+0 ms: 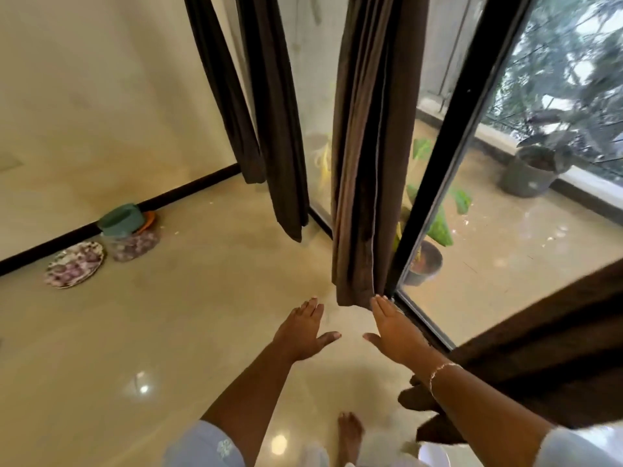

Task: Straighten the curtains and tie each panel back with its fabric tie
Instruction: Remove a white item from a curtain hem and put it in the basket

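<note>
Both hands flat, spread, gripping nothing; left hand [300,328] just short of middle curtain panel [367,163], right hand [396,328] fingertips at its hem; no tie visible, tying undone

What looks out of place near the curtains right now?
Patterned plates and a teal container sit on the floor by the left wall, odd for dishes. The middle curtain panel hangs loose, with no tie visible. Both hands are open: the right hand at its hem, the left hand just short of it.
</note>
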